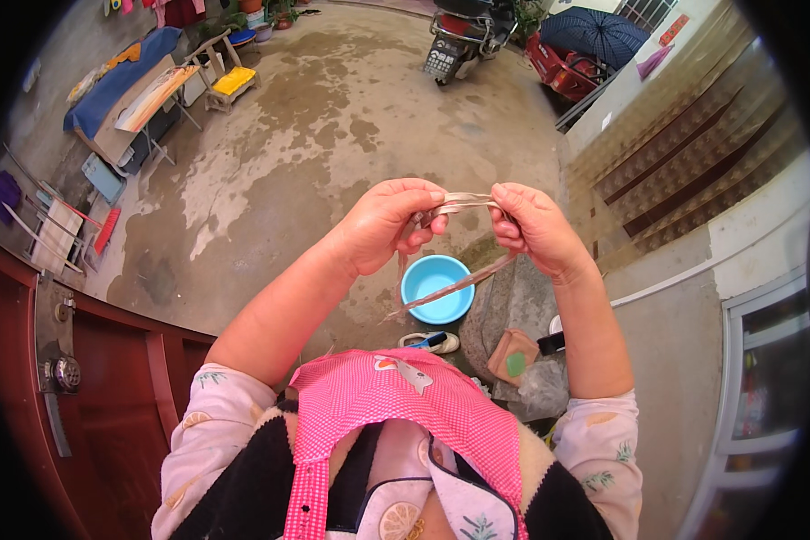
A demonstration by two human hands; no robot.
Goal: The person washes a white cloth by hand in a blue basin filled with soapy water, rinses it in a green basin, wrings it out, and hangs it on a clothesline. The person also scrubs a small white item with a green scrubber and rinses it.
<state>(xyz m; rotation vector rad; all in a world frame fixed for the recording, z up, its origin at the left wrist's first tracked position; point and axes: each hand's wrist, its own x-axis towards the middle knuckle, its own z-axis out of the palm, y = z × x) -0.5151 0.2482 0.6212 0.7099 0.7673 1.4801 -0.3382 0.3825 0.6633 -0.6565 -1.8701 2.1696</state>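
Both of my hands are raised in front of me, holding a pale, limp, wet-looking strip (468,200) that looks like a shoelace or cloth band. My left hand (395,219) pinches its folded strands between thumb and fingers. At the other end of the short stretch, my right hand (530,226) grips them too. A loose brownish end (455,289) hangs from my right hand and slants down to the left, across the view of a light blue plastic basin (437,270) on the ground. Below the basin lies a white shoe (449,343) with a blue brush (428,340) on it.
A pinkish-brown cloth or bag (506,351) with a green piece (516,364) and a clear plastic bag (543,391) lie at lower right. A red metal door (115,385) stands at left. Farther off are a wooden chair (234,81), a folding table (155,99) and a parked scooter (455,47).
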